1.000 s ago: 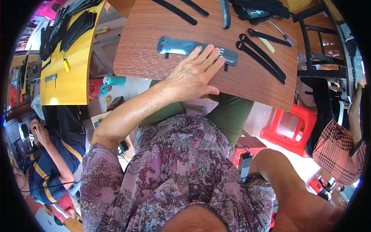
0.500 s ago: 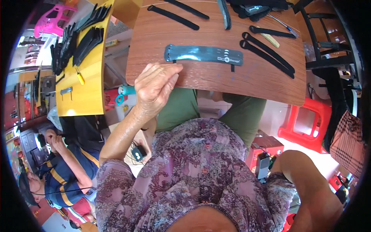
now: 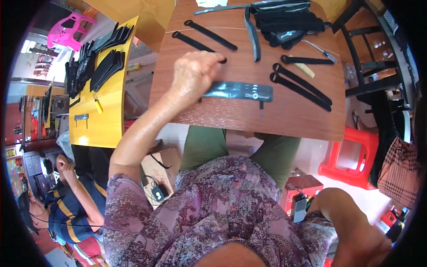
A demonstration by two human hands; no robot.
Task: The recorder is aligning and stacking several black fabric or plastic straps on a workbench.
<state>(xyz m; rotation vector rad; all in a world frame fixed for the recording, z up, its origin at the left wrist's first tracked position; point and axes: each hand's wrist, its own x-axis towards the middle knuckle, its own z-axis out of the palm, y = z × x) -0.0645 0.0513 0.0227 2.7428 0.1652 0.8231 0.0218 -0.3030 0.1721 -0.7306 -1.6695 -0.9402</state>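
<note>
My left hand (image 3: 193, 73) reaches over the brown table, its fingers curled and closed at the lower end of a black strap (image 3: 189, 40) with a slotted head. The fingertips are partly smeared by motion. Just below them lies a shiny dark teal strip (image 3: 235, 90) with white printing, its left end hidden behind my hand; small black tabs stick out under it. Beside the first strap lies a second black strap (image 3: 211, 34). My right forearm bends down at the lower right, where my right hand (image 3: 377, 245) shows only in part, fingers hidden.
Dark straps lie piled (image 3: 287, 24) at the table's far side; several single straps (image 3: 307, 91), a pen (image 3: 327, 54) and a yellowish block (image 3: 304, 70) lie right. A yellow table (image 3: 104, 129) with straps and a screwdriver (image 3: 97, 104) stands left, a person near it. A red stool (image 3: 327, 167) stands right.
My left hand has moved away from me, from the table's near edge over the teal strip to the black strap's end. The view has shifted, showing more of the table's far side.
</note>
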